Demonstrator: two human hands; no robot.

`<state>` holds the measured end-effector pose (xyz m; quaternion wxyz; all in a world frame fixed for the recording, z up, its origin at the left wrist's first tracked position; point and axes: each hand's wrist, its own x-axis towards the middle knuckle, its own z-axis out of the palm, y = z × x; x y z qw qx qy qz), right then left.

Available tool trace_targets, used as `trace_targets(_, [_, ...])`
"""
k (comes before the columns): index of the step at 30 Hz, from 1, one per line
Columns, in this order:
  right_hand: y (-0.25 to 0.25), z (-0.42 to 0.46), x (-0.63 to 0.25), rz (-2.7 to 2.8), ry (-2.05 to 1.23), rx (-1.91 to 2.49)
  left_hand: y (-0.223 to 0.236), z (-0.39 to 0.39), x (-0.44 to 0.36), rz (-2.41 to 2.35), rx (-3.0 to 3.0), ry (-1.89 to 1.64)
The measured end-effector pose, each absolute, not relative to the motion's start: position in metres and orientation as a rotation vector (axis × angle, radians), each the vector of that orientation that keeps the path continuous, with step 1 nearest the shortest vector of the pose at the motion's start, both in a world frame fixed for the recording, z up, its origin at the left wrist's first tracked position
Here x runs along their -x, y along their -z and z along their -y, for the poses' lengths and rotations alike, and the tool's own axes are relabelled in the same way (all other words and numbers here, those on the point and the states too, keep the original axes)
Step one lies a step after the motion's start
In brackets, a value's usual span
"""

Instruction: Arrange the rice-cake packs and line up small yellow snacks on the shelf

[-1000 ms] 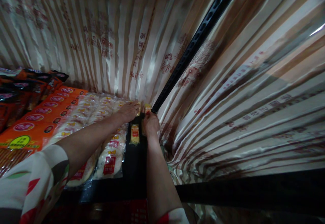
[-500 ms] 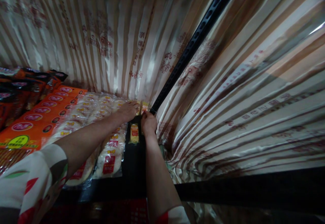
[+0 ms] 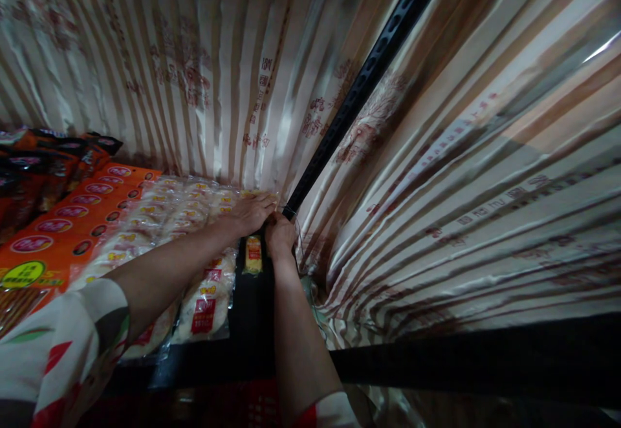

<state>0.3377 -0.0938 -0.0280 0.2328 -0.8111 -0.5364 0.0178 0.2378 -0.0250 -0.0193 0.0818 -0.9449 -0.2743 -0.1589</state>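
Observation:
At the back right corner of the shelf, my left hand (image 3: 253, 213) lies flat over the far end of a narrow row, fingers stretched to the right. Close beside it, my right hand (image 3: 281, 234) is closed, its fingers curled; what they hold is hidden. The two hands nearly touch. A small yellow snack packet (image 3: 253, 255) with a red label lies on the black shelf (image 3: 255, 311), nearer me. Left of it, clear bags of round white rice crackers (image 3: 204, 308) lie in overlapping rows, partly under my left forearm.
Orange snack bags (image 3: 53, 225) and dark-topped orange bags (image 3: 63, 156) fill the shelf's left. A black perforated post (image 3: 349, 108) slants up from the corner by my right hand, with thin wire round its base. Striped, printed curtain cloth (image 3: 233, 79) hangs behind and to the right.
My left hand has shifted slightly right, towards my right hand. The yellow packet that showed at my right fingertips is now covered. The view has moved a little.

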Motion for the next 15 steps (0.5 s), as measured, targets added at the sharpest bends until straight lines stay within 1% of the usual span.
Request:
trace_targets(4, [0.029,0.094,-0.338,1.462,-0.056,2.222,0.027,0.021,-0.244,0.735,2.855,0.428])
trace_targets(9, [0.031,0.093,-0.340,1.472,-0.099,2.183,0.033,0.017,-0.244,0.800,2.887,0.345])
trace_targets(15, [0.029,0.098,-0.339,1.431,-0.063,2.149,0.025,0.023,-0.243,0.837,2.911,0.285])
